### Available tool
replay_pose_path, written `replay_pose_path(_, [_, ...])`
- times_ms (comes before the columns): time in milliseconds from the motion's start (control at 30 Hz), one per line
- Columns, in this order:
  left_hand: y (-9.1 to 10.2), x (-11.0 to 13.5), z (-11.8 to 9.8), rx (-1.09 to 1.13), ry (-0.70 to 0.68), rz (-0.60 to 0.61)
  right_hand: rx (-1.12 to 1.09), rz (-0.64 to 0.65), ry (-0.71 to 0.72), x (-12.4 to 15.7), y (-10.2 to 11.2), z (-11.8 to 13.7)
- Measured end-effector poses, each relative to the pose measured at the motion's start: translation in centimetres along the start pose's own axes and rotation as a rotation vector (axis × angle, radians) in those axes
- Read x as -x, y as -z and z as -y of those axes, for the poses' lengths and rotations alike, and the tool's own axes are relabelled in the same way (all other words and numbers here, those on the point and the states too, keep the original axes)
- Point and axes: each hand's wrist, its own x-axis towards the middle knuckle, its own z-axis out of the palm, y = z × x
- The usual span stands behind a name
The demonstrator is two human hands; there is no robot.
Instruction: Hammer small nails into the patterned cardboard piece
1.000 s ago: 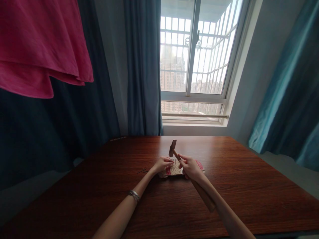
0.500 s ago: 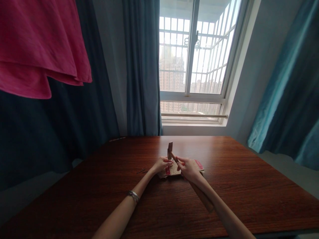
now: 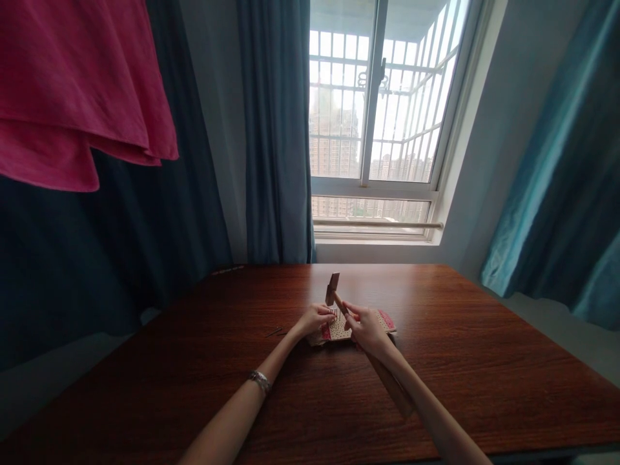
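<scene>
My right hand [image 3: 365, 329] grips a hammer [image 3: 332, 289] by its wooden handle, which slants down along my forearm. The hammer's head is raised just above several thin nails [image 3: 339, 314] standing upright on a pale, dotted pad [image 3: 341, 328] with red-patterned ends. Beside them my left hand [image 3: 314, 320] has thumb and fingers pinched together at a nail over the pad's left end. That nail is mostly hidden by the fingertips. A few loose nails [image 3: 274, 332] lie on the tabletop left of my left hand.
Everything rests on a brown wooden table [image 3: 232, 400]. Beyond its back edge are a barred window [image 3: 372, 129] and blue curtains [image 3: 278, 129]. A pink cloth [image 3: 82, 97] hangs at upper left.
The hammer's head has risen slightly and tilted to the right, away from the nails. My left hand stays in nearly the same place.
</scene>
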Motion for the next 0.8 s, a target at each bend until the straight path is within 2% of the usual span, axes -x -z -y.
replay_pose_path(133, [0.0, -0.1, 0.4, 0.005, -0.004, 0.026, 0.016, 0.034, 0.003, -0.1, -0.1, -0.2])
replay_pose_path(400, [0.0, -0.2, 0.6, -0.073, -0.032, 0.014, 0.023, -0.024, 0.009, -0.2, 0.4, -0.6])
replay_pose_path(633, [0.0, 0.1, -0.4, -0.135, -0.003, -0.018, -0.106, -0.043, -0.024, 0.2, 1.2, -0.8])
replay_pose_path(800, [-0.1, -0.2, -0.9, -0.127, -0.009, -0.026, -0.111, -0.085, -0.035, 0.2, 2.1, -1.4])
